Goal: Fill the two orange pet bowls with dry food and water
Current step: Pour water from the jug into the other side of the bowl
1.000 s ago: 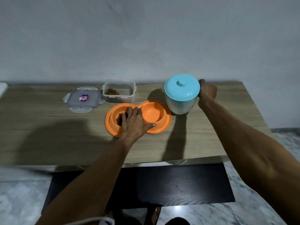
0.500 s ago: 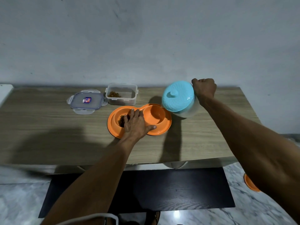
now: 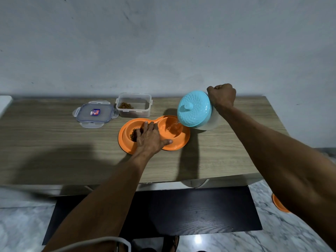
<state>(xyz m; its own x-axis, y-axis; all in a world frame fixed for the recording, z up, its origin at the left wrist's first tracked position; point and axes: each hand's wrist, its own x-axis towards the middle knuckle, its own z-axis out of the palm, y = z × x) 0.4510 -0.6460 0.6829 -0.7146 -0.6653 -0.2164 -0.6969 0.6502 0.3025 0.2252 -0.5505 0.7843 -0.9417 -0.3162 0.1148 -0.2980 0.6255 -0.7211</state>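
Head view looks down on a wooden table (image 3: 54, 142) set against a grey wall. An orange double pet bowl (image 3: 181, 144) sits near the middle. The left hand (image 3: 151, 137) lies flat and open across its centre ridge, partly hiding the dry food (image 3: 134, 135) in the left well. The right hand (image 3: 221, 95) is closed in a fist on the far side of a jug with a blue lid (image 3: 194, 109), which is tilted toward the right well; a thin stream of water (image 3: 174, 125) falls into it. Behind the bowl stands a clear container (image 3: 134, 104) with some kibble inside, and its lid (image 3: 93, 113) lies just to its left. Another orange object (image 3: 278, 204) lies on the marble floor, partly behind the right forearm.
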